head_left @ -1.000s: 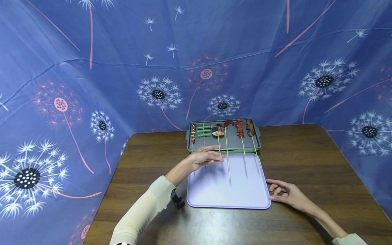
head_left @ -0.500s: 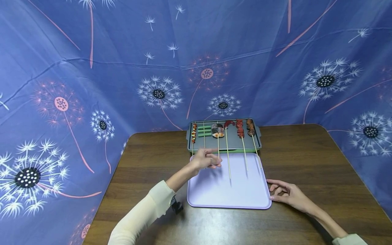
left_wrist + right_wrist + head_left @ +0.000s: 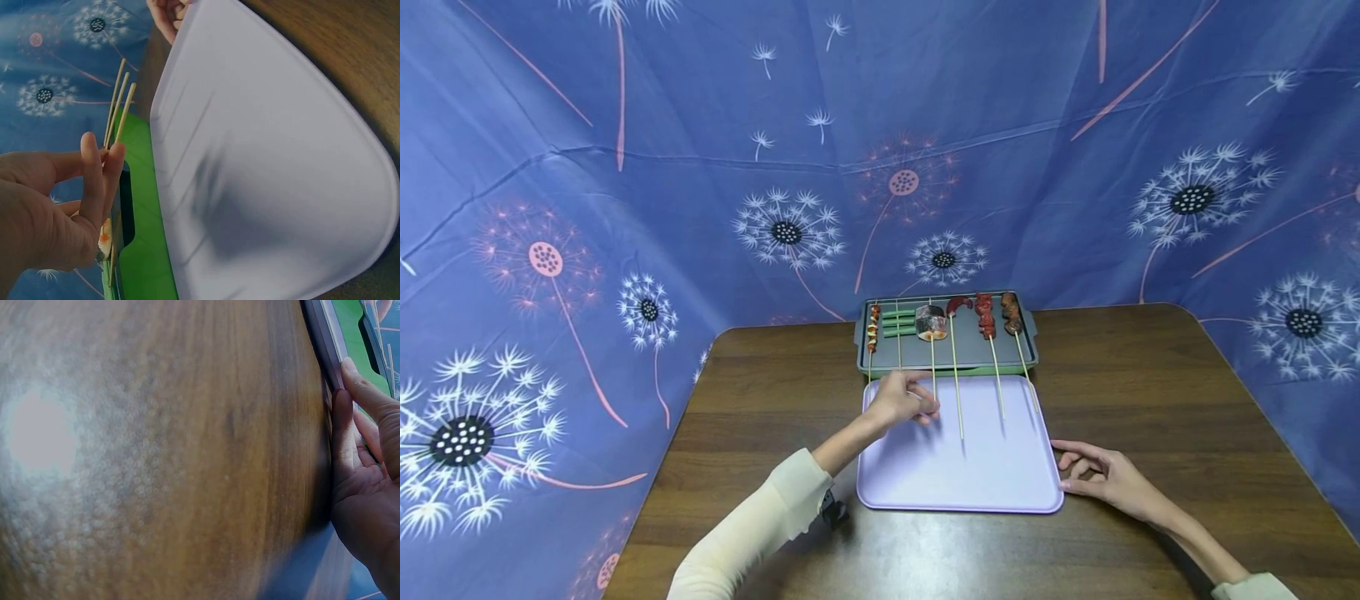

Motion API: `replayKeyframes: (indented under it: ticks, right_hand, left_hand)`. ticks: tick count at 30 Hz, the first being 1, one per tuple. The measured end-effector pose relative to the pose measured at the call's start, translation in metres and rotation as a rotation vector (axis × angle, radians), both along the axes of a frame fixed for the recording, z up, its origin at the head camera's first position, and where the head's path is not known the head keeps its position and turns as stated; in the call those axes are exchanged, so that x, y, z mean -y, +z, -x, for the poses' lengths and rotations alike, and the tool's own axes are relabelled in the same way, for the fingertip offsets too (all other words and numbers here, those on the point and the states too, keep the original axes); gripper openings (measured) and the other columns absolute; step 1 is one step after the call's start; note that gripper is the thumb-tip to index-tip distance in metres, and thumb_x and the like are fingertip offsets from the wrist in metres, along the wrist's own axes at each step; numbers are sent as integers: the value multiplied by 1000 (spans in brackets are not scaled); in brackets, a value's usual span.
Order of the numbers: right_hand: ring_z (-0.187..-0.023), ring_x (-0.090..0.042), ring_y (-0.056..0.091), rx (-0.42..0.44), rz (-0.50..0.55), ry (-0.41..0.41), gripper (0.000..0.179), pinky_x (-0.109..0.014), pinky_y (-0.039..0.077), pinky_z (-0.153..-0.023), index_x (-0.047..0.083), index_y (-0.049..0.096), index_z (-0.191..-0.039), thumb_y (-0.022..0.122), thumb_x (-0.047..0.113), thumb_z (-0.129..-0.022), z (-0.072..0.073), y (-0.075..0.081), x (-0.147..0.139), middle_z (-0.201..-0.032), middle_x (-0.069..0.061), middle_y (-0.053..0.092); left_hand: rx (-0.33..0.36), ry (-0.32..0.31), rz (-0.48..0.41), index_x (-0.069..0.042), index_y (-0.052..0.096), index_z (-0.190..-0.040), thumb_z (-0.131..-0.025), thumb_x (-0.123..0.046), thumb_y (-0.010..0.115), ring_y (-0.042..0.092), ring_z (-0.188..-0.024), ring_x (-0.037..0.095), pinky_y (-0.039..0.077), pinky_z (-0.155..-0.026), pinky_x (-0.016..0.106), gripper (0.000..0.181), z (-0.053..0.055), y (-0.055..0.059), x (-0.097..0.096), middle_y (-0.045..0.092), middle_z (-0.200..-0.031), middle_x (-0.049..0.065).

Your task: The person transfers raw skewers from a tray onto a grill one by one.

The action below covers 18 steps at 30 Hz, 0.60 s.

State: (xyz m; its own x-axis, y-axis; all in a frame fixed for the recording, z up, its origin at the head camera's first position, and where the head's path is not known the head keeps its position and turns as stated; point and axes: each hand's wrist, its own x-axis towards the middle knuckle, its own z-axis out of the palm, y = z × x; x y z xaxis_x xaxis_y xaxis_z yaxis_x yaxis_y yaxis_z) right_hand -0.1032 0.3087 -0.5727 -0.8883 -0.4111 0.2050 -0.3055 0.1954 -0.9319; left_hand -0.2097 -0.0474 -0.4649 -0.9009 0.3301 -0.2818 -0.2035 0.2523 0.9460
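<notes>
My left hand (image 3: 901,402) pinches the stick of a skewer whose chunk (image 3: 931,322) has dark, silvery skin and a pale orange-white end. That chunk lies on a grey grill plate (image 3: 916,357) with a green base. In the left wrist view the fingertips (image 3: 112,156) meet at the stick and partly hide it, with several other sticks just beyond. My right hand (image 3: 1108,482) holds the right edge of a lilac tray (image 3: 955,483). The right wrist view shows the thumb (image 3: 359,380) over the rim and a finger under it.
Other skewers lie on the grill: small red-and-yellow pieces (image 3: 872,327), green pieces (image 3: 898,322), a curved dark-red piece (image 3: 958,305), red meat (image 3: 986,315) and brown chunks (image 3: 1012,313). Several sticks overhang the tray. Everything stands on a wooden table (image 3: 767,375) before a blue cloth backdrop (image 3: 1045,208).
My left hand has come down and nearer, from spread fingers over the sticks to a pinch on one. The dark-skinned chunk has turned slightly. The right hand stays at the tray's edge.
</notes>
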Motion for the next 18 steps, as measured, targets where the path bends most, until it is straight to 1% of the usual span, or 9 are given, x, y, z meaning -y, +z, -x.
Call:
replayKeyframes:
  ticks: [5,11,15,18]
  right_hand:
    - [-82,1,66,-5,-3,1,51,-22,54,-59,-22,51,-130,73,-12,-85,1,0,0,-99,-9,64]
    - [-82,1,66,-3,-7,-2,51,-22,54,-59,-22,52,-130,73,-11,-85,3,0,1,-100,-8,64]
    - [-83,0,67,18,2,9,52,-21,55,-61,-22,50,-132,72,-11,-87,4,3,1,-100,-9,65]
    - [-83,-2,68,48,25,18,53,-22,57,-62,-22,47,-134,70,-10,-88,4,4,0,-102,-9,65]
  left_hand:
    - [-64,-22,43,10,49,-144,-85,14,71,77,-73,32,62,-59,26,63,0,-2,-1,75,-95,26]
    - [-165,-71,113,11,50,-143,-89,11,67,75,-78,45,63,-60,33,57,-1,0,2,76,-95,26]
    - [-189,-93,130,10,50,-144,-92,5,67,75,-78,46,63,-62,36,55,-2,5,9,74,-102,31]
    - [-194,-118,106,9,48,-145,-94,3,66,74,-80,46,64,-66,38,55,-3,10,17,71,-108,35]
